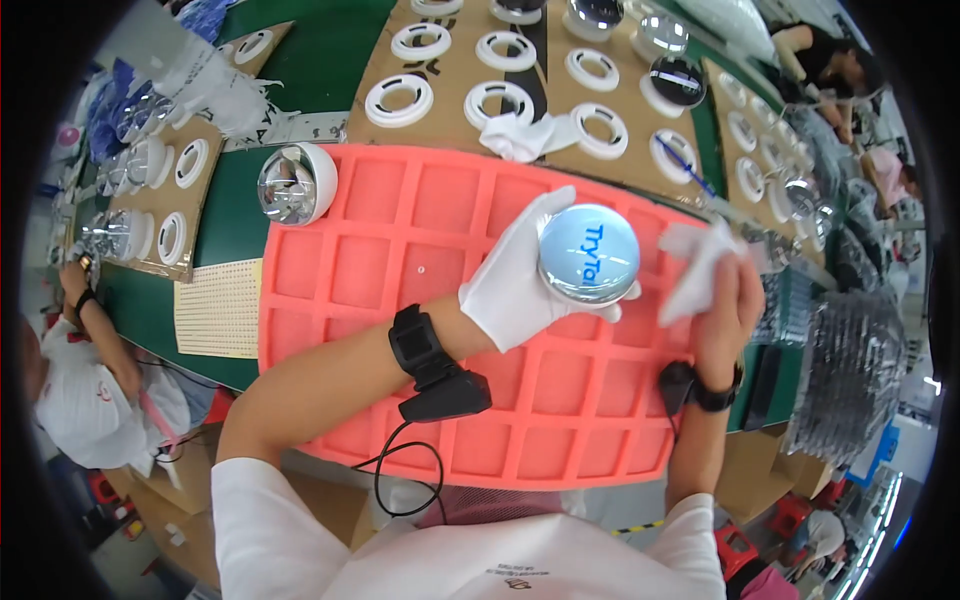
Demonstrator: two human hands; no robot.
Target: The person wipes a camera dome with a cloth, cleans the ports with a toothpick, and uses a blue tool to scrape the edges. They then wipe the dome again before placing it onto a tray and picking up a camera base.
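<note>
My left hand [512,278], in a white glove, is closed round a clear, dome-like ball [590,256] with a pale blue face and dark blue lettering. It holds the ball above a pink compartment tray [465,447]. To the right of the ball, my bare right hand [732,320] grips a white cloth [692,270], blurred by motion. The cloth and the ball are apart. A white cup-shaped base with a shiny clear dome [291,186] rests by the tray's far left corner. Another white cloth [525,136] lies beyond the tray's far edge.
White rings [399,101] stand in rows on a cardboard sheet [450,75] at the back, some bearing domes. A blue pen [684,163] lies there too. On the left are a dotted yellowish sheet [218,308] and a co-worker [105,400]; stacked plastic packs [848,375] stand at right.
</note>
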